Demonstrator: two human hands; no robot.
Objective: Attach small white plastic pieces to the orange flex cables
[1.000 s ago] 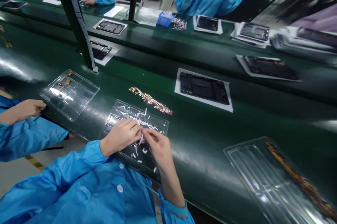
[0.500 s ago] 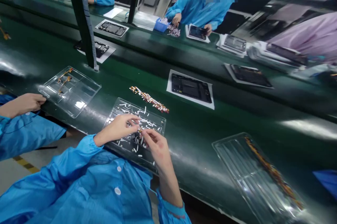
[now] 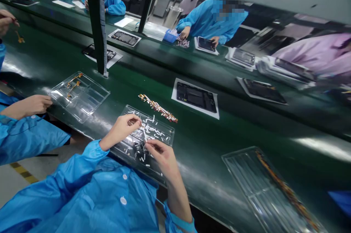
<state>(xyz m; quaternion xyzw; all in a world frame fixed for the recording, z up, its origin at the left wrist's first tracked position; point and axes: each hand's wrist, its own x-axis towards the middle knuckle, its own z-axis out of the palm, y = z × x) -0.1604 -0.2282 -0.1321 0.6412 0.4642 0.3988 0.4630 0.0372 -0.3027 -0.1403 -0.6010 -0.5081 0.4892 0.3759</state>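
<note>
My left hand [image 3: 126, 126] is closed in a pinch above a clear plastic tray [image 3: 172, 133]; the tiny piece in its fingertips is too small to make out. Lower and to the right, my right hand [image 3: 162, 154] pinches the end of a thin white strip [image 3: 145, 134], which reaches up toward the left fingertips. Many loose white slips [image 3: 156, 131] lie scattered in the tray under both hands. Just beyond the tray, a row of orange-and-white flex cables [image 3: 158, 108] rests on the green bench.
A dark device frame [image 3: 196, 96] lies on white paper beyond the cables. Clear trays with orange flex cables stand left [image 3: 93, 107] and right [image 3: 246, 185]. A co-worker's hand [image 3: 34, 106] is beside the left tray. A dark post [image 3: 95, 25] rises from the bench.
My hands have drawn apart: the left moved slightly up, the right slightly down. A white strip now shows between them, where a small brownish piece was. The view has shifted slightly.
</note>
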